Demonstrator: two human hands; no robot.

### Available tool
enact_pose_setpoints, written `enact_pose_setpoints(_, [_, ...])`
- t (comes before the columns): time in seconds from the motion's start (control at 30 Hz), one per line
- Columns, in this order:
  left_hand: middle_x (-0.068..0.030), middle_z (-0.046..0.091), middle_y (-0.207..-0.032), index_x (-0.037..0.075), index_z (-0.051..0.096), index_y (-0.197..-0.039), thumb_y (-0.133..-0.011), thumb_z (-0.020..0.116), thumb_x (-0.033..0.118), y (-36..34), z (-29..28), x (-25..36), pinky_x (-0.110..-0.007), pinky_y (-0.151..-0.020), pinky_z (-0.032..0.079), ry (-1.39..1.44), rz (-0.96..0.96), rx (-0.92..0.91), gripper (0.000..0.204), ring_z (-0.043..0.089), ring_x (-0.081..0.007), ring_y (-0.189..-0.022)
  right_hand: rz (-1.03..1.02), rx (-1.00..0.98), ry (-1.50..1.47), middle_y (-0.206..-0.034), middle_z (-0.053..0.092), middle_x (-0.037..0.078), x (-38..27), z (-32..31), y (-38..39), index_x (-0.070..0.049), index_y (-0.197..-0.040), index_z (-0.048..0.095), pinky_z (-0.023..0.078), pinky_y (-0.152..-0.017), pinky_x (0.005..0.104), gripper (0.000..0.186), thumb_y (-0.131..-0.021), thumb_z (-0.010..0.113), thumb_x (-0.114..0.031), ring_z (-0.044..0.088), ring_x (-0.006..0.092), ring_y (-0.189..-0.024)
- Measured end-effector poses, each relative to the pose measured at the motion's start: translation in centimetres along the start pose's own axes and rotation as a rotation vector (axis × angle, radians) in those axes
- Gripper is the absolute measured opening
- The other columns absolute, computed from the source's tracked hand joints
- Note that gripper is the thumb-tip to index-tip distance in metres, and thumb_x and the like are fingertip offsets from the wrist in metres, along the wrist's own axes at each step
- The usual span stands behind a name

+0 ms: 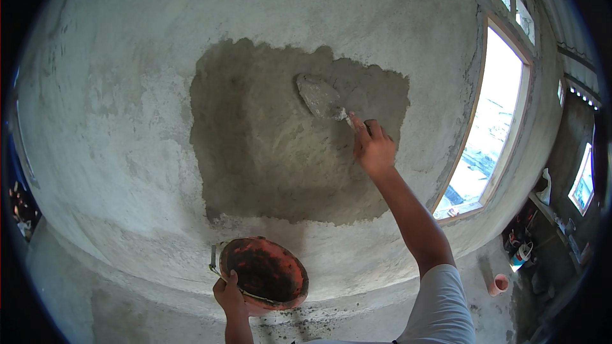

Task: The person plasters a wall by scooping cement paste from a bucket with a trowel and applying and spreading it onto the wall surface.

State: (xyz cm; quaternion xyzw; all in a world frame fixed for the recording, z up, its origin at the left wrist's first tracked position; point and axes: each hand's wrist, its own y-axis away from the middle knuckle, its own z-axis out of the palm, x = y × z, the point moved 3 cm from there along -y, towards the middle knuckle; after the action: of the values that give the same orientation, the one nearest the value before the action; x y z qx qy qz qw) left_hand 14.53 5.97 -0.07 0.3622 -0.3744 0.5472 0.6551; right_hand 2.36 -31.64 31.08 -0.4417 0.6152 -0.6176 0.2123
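My right hand (375, 145) is closed round the handle of a trowel (319, 97), its mortar-smeared blade lying against the upper part of a dark, wet mortar patch (268, 146) on the wall. The patch has ragged edges and a rougher, lighter middle. Low in front of the wall, my left hand (231, 293) grips the rim of an orange-red bucket (264, 272). The bucket is tilted, and dark mortar residue coats its inside. What lies at its bottom is hard to make out.
Pale grey wall (127, 121) surrounds the patch. To the right is a framed window opening (491, 114). On the floor at lower right stand a small pinkish pot (498, 285) and a white-and-blue container (521, 255). Mortar crumbs (299, 328) are scattered below the bucket.
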Motion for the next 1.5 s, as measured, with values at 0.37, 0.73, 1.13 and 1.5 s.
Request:
enact_pose_setpoints(0.37, [-0.0086,0.073,-0.097,-0.007,0.072,-0.108,-0.097,0.066,0.008,-0.3,0.6,-0.1,-0.031,-0.080,0.051,-0.003,0.012,-0.032,0.020,0.065,-0.0152,-0.084,0.006,0.127,0.081,-0.098,0.060,0.006,0.3,-0.7,-2.6,-0.033,-0.146,0.056,0.056,-0.065,0.0383,0.079,-0.073,0.070,-0.005,0.066,0.0254,-0.083])
enact_pose_setpoints(0.73, [-0.0089,0.073,-0.094,-0.007,0.072,-0.106,-0.096,0.067,0.008,-0.4,-0.6,-0.9,-0.031,-0.075,0.051,-0.012,-0.026,-0.001,0.019,0.066,-0.0159,-0.079,0.090,-0.425,-0.024,-0.102,0.062,0.016,-1.6,5.4,2.6,-0.008,-0.157,0.037,0.060,-0.067,0.0469,0.081,-0.081,0.063,-0.008,0.070,0.0357,-0.077])
enact_pose_setpoints(1.13, [-0.0081,0.073,-0.097,-0.009,0.072,-0.109,-0.097,0.066,0.009,-0.7,-1.4,-0.3,-0.029,-0.079,0.049,0.009,0.020,0.019,0.022,0.063,-0.0138,-0.083,0.134,-0.312,-0.335,-0.092,0.064,0.016,-3.8,-0.5,4.9,-0.014,-0.146,0.054,0.059,-0.064,0.0473,0.067,-0.080,0.067,-0.007,0.068,0.0389,-0.072])
enact_pose_setpoints(1.5, [-0.0070,0.072,-0.095,-0.008,0.072,-0.111,-0.099,0.065,0.010,-2.2,2.3,-1.6,-0.029,-0.081,0.049,0.086,0.006,-0.037,0.023,0.062,-0.0129,-0.085,0.230,-0.111,-0.510,-0.082,0.067,0.017,-7.9,-5.4,7.1,-0.003,-0.135,0.063,0.055,-0.062,0.0383,0.047,-0.090,0.071,-0.008,0.068,0.0331,-0.066])
